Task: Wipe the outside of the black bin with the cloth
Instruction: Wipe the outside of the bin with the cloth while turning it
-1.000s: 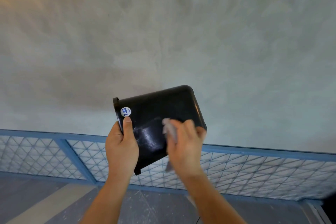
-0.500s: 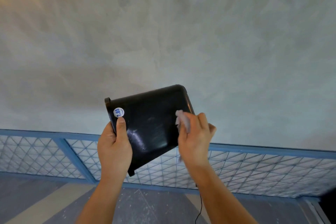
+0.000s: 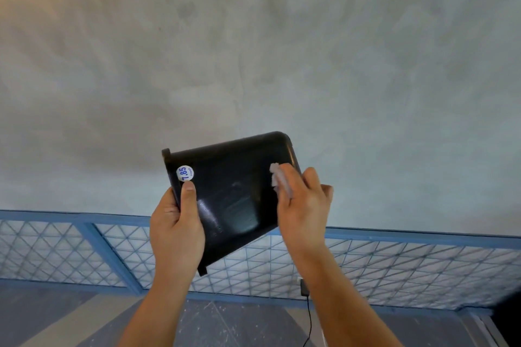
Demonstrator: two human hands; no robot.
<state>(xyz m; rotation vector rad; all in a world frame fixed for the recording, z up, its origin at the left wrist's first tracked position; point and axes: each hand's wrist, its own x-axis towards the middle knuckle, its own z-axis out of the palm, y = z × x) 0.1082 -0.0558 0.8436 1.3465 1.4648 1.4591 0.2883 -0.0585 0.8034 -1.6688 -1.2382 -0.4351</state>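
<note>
Since a second ago the right hand, holding the pale cloth against the black bin, has slid from mid-panel toward its rounded corner at 2 o'clock. The left hand still grips the rim at 8 o'clock, thumb below a white sticker. The bin is held mid-air, tilted, glossy

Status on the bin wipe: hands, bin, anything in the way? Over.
Left hand grips the bin at the rim, thumb under the price sticker. Right hand holds the cloth against the side, near the bottom corner. Nothing in the way.
</note>
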